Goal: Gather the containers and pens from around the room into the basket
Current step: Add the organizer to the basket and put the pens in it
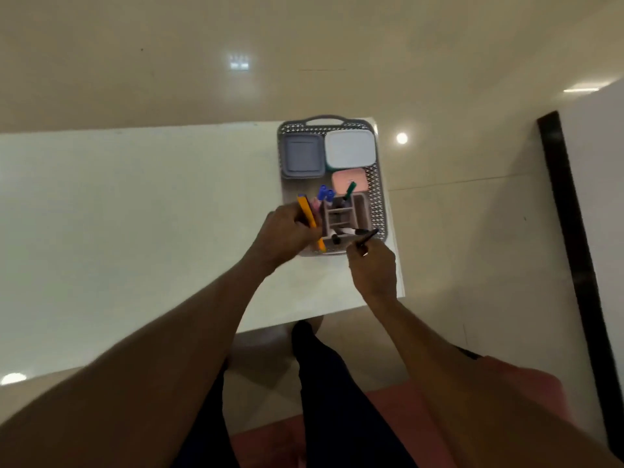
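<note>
A grey perforated basket (377, 194) stands on the white table (135, 214) near its right edge. Inside lie a grey lidded container (303, 155), a white lidded container (350, 148) and a pink container (344, 179). A beige divided pen holder (358, 206) in the basket's near half has blue pens (325, 192) and a green pen (349, 190) sticking out of it. My left hand (282, 236) grips an orange pen (308, 213) with other pens at the holder's left side. My right hand (373, 268) pinches a black pen (367, 238) over the basket's near right corner.
A glossy beige floor (439, 79) surrounds the table. A dark vertical frame edge (574, 238) stands at the right. My dark trouser leg (324, 383) and a pink garment (526, 386) fill the bottom of the view.
</note>
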